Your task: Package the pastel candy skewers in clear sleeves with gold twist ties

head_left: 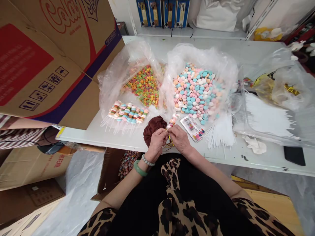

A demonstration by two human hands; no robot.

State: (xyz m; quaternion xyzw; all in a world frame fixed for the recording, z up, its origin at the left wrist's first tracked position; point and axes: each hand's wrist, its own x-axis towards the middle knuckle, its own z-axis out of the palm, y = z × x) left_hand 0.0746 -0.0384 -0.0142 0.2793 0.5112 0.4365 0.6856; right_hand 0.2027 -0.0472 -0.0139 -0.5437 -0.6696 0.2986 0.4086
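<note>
From the head camera, my only view, I watch two bare hands meet at the near edge of the white tabletop (264, 161). The left hand (157, 141) and right hand (179, 138) are both pinched, fingertips together, on the lower end of a slim packet of pastel sweets in clear wrap (173, 120). The packet points away from the wearer, between a dark brown cloth bundle (153, 129) and a white card with colourful print (192, 128). A strip of shiny gold tie (170, 142) shows below the fingertips; I can't tell which hand has it.

My worry is that pinch: with so little in the fingertips, a slip could let the wrap loosen and the sweets spill. Pulling too hard might tear the film. The tie's loose end could also snag on the brown bundle, which lies right beside the left hand.
</note>
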